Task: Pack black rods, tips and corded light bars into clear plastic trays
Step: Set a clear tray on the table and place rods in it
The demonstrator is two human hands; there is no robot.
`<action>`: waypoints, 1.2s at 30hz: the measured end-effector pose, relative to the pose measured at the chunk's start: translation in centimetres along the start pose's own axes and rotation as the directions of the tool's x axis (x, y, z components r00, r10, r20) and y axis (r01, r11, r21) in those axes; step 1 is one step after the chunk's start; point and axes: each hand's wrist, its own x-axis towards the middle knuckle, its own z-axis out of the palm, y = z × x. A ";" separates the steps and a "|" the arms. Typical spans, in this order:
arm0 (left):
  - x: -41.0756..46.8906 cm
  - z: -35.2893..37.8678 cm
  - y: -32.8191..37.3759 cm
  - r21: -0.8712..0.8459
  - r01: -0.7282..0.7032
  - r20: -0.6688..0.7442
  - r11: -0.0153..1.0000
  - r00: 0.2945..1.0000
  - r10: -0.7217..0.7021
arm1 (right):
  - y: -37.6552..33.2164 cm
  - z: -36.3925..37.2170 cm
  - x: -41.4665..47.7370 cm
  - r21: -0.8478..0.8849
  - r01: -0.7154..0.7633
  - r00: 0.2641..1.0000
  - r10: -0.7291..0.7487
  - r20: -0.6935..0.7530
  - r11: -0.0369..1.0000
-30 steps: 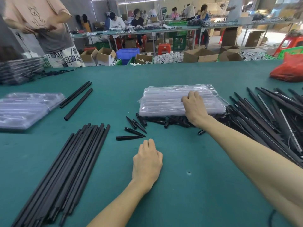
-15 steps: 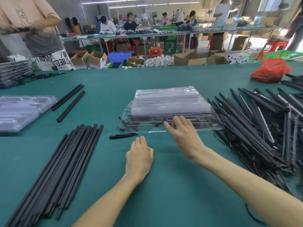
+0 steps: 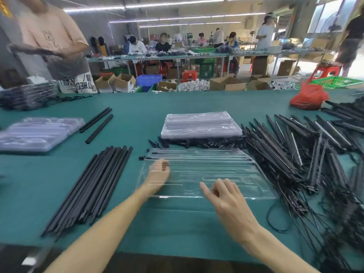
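Observation:
A single clear plastic tray (image 3: 208, 172) lies flat on the green table in front of me. My left hand (image 3: 159, 174) is at its left end; the curled fingers show through the plastic and grip that end, though the hand is blurred. My right hand (image 3: 226, 198) hovers over the tray's near edge with loosely curled fingers, thumb pointing left, holding nothing. Behind the tray is a stack of clear trays (image 3: 201, 123), with black tips (image 3: 199, 143) heaped along its front. A bundle of black rods (image 3: 94, 186) lies to the left, and corded light bars (image 3: 299, 150) are piled to the right.
A second stack of clear trays (image 3: 37, 133) sits at the left with loose rods (image 3: 96, 123) beside it. A red bag (image 3: 309, 97) lies at the far right. Packed trays (image 3: 27, 95) are stacked far left, near a person (image 3: 53, 46) standing across the table.
My right hand drew one clear tray off the stack and toward me, then let it lie. My left hand left the table and moved up to the tray's left end.

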 end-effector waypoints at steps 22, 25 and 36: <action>-3.0 -9.8 -6.4 0.728 0.271 -0.214 0.630 0.963 -0.166 | -2.5 1.5 -3.4 0.299 -0.163 0.954 0.073 0.292 0.940; -2.4 -9.9 -6.8 0.748 0.257 -0.194 0.611 0.966 -0.169 | -2.5 1.7 -3.5 0.304 -0.154 0.963 0.074 0.258 0.940; -1.5 -10.7 -5.3 0.746 0.211 -0.173 0.632 0.977 -0.123 | -2.4 1.5 -3.7 0.303 -0.146 0.964 0.067 0.256 0.942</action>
